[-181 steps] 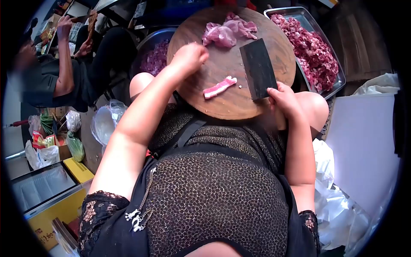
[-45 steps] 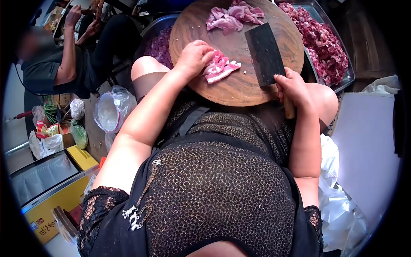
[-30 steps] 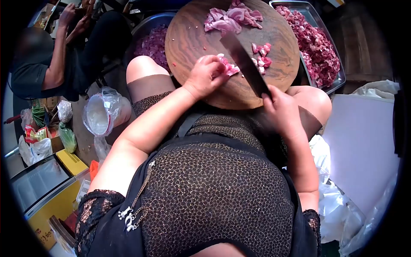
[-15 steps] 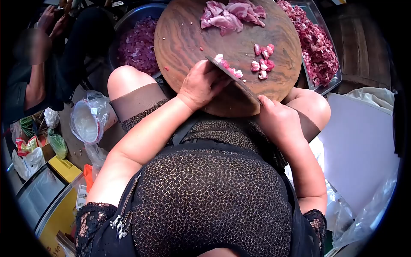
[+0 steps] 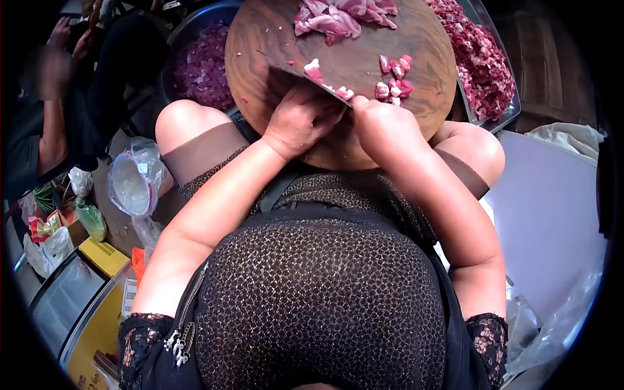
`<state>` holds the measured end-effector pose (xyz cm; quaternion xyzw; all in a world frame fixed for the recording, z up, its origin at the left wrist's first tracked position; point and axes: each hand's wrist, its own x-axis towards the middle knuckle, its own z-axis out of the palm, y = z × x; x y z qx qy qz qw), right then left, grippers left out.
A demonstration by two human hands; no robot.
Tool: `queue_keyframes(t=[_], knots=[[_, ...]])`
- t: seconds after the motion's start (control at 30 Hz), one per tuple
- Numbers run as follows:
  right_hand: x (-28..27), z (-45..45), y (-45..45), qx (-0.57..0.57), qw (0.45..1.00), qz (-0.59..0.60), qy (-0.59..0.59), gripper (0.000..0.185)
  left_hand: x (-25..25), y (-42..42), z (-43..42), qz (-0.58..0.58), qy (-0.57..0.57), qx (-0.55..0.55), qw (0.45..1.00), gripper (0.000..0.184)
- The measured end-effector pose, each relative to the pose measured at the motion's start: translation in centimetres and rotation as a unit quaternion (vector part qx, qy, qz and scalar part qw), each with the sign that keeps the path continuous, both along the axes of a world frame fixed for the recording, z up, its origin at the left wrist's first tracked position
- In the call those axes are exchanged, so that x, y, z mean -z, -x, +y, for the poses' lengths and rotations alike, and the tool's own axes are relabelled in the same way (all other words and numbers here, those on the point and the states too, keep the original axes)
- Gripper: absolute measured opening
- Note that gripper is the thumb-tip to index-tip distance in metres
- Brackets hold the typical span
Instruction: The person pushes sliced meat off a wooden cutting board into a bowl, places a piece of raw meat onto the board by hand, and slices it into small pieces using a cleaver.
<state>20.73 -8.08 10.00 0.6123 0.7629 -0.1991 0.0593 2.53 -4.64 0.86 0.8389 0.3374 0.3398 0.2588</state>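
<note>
My right hand (image 5: pixel 385 123) is closed round the handle end of a knife (image 5: pixel 305 79), whose thin blade slants up to the left above the wooden chopping board (image 5: pixel 429 71). My left hand (image 5: pixel 300 123) lies on the near side of the blade, fingers curled in close to it; whatever they hold is hidden. Just past the blade are small cut pieces of meat (image 5: pixel 314 70). A little pile of diced meat (image 5: pixel 395 81) sits to their right. Larger slices of pale pink meat (image 5: pixel 341 19) lie at the board's far edge.
Left of the board stands a blue basin (image 5: pixel 170 71) of cut meat; at right is a metal tray (image 5: pixel 511 107) heaped with chopped meat. A plastic-lined bucket (image 5: pixel 132 185) is by my left knee. Another person's arm (image 5: pixel 52 133) shows at upper left.
The knife and my right hand have moved left over the board, and the blade lies at a flatter slant. My left hand stays close behind the blade. The view has shifted slightly.
</note>
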Motion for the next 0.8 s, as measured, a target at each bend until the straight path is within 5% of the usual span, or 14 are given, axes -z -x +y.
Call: queue_keyframes(t=[0.13,0.3,0.37,0.47,0.8], knots=[[-0.4,-2.8,-4.8,0.042,0.998,0.033,0.020,0.008,0.3,-0.1,0.0,-0.008,-0.058,-0.006,0.998,0.023],[-0.9,-5.9,-6.3,0.130,0.984,0.068,-0.097,0.019,0.0,0.2,-0.1,-0.002,-0.055,-0.005,0.998,0.024],[-1.4,-7.2,-5.2,0.097,0.987,0.066,-0.113,0.018,-1.1,0.4,-0.5,-0.039,-0.064,-0.084,0.994,0.028],[-1.3,-8.4,-3.6,0.064,0.988,0.048,-0.131,0.016,0.4,1.9,-0.4,0.032,-0.040,0.002,0.999,0.022],[-3.0,-5.8,-2.1,0.030,1.000,0.007,0.001,0.007,0.0,0.6,-0.4,-0.046,-0.028,-0.006,0.999,0.022]])
